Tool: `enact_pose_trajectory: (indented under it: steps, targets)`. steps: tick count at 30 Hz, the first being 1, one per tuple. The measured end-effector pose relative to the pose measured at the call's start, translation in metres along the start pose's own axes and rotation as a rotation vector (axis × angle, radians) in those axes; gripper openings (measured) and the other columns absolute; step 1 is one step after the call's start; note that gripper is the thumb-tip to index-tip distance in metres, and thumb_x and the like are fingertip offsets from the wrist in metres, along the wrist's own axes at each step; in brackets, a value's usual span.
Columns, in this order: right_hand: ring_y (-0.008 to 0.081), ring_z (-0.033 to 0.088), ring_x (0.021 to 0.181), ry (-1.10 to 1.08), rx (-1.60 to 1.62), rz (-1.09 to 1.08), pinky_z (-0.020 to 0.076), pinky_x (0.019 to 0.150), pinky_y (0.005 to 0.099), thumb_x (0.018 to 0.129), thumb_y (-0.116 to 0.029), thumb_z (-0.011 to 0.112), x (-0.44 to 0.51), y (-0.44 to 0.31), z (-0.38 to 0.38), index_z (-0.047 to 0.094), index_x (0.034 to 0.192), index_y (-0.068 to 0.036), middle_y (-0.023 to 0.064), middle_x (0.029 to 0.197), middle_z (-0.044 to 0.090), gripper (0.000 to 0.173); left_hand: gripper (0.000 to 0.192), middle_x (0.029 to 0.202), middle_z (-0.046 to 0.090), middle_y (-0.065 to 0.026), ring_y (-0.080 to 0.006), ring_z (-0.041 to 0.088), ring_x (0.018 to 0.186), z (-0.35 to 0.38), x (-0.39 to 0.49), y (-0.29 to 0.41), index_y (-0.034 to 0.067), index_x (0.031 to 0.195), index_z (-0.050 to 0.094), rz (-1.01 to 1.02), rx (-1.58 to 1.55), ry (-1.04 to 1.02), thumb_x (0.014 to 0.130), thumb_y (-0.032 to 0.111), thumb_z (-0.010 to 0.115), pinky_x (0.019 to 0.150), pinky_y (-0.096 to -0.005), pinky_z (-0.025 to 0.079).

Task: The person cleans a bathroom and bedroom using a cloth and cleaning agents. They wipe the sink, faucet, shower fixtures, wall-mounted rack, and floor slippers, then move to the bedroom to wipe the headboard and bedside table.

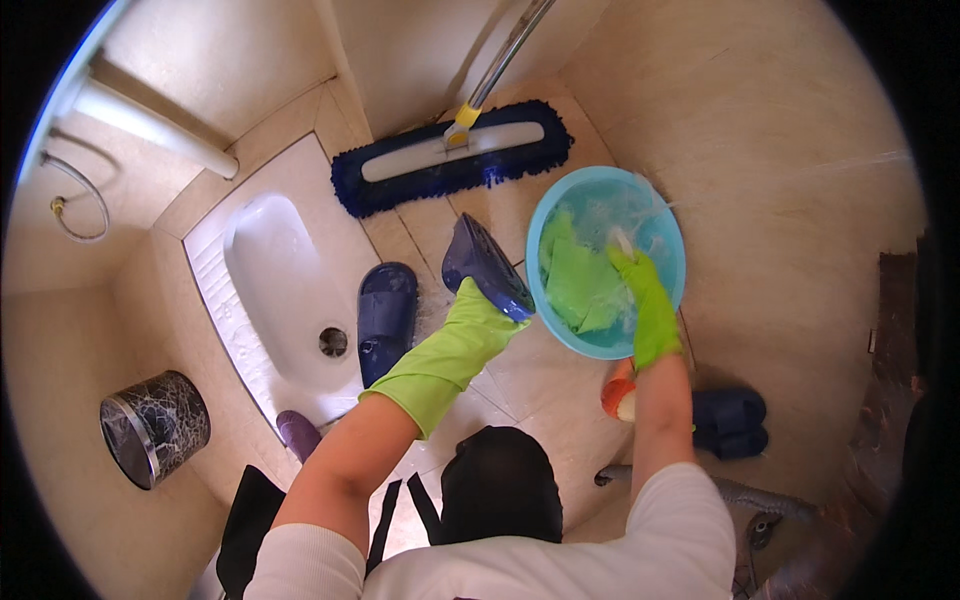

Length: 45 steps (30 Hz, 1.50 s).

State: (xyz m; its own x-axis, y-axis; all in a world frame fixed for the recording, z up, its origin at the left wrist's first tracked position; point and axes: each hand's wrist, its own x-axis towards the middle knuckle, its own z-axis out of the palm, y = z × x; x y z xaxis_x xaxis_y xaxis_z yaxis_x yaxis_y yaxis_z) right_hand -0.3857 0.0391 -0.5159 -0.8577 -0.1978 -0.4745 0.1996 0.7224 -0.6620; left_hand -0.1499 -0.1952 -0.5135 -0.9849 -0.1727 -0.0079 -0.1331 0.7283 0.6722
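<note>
My left hand (pixel 484 319), in a light green rubber glove, grips a wet dark blue slipper (pixel 484 262) tilted on its side, just left of the basin. Inside the light blue plastic basin (pixel 534 300) are water and a green cloth (pixel 581 285). Over that water is my right hand (pixel 637 274), in a matching glove. Its fingers close on a small pale object (pixel 621 241), too blurred to name surely. Water splashes around it. Another dark blue slipper (pixel 387 319) lies on the tiles left of my left hand.
A flat mop (pixel 450 154) with blue fringe leans behind the basin. A squat toilet (pixel 281 285) is set at left, near a black marbled bin (pixel 161 424). An orange container (pixel 617 390), dark slippers (pixel 727 424) and a grey hose (pixel 750 495) lie at lower right.
</note>
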Motion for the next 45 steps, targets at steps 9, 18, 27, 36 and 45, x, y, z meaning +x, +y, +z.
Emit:
enact_pose_trajectory:
  steps: [9,18,27,36,45]
  targets:
    - [0.0275,0.068,0.104,-0.007,-0.159,-0.854,0.0515,0.091,0.0377,0.090,-0.022,0.078,-0.138,-0.090,0.062,0.071,0.115,-0.006,0.0125,0.110,0.073,0.030,0.041,0.089,0.073,-0.0186,-0.0346,0.069,0.083,-0.048,0.059,0.032,0.000,0.097,0.076,0.070,0.041,-0.072,0.094,0.041,0.069,0.077,-0.0428,0.054]
    - [0.0208,0.070,0.096,-0.066,0.215,-0.098,0.0537,0.089,0.0345,0.093,-0.036,0.074,-0.049,0.008,0.009,0.069,0.123,-0.001,0.0094,0.108,0.074,0.047,0.042,0.087,0.073,-0.0191,-0.0353,0.069,0.081,-0.040,0.074,0.029,0.001,0.095,0.076,0.112,0.046,-0.051,0.093,0.042,0.069,0.075,-0.0438,0.054]
    - [0.0295,0.069,0.109,-0.013,-0.226,-0.777,0.0525,0.095,0.0384,0.093,-0.028,0.075,-0.162,-0.086,0.047,0.071,0.124,-0.010,0.0122,0.115,0.074,0.035,0.044,0.086,0.073,-0.0195,-0.0361,0.069,0.078,-0.057,0.060,0.041,0.001,0.093,0.076,0.063,0.057,0.006,0.092,0.044,0.069,0.073,-0.0448,0.054]
    - [0.0331,0.064,0.121,0.284,-0.592,-0.591,0.0478,0.106,0.0401,0.100,-0.026,0.060,-0.036,0.074,-0.002,0.065,0.135,-0.012,0.0135,0.133,0.067,0.038,0.049,0.097,0.075,-0.0202,-0.0389,0.070,0.092,-0.089,0.054,-0.016,0.000,0.102,0.075,-0.093,-0.160,-0.531,0.093,0.047,0.068,0.082,-0.0444,0.055]
    - [0.0313,0.067,0.100,-0.135,-0.602,-0.199,0.0525,0.087,0.0424,0.098,-0.032,0.063,-0.018,0.038,0.033,0.068,0.127,-0.013,0.0131,0.105,0.071,0.034,0.057,0.075,0.062,-0.0056,-0.0125,0.052,0.058,-0.039,-0.138,-0.071,0.001,0.091,0.063,-1.068,-0.801,0.651,0.092,0.057,0.070,0.054,-0.0297,0.044]
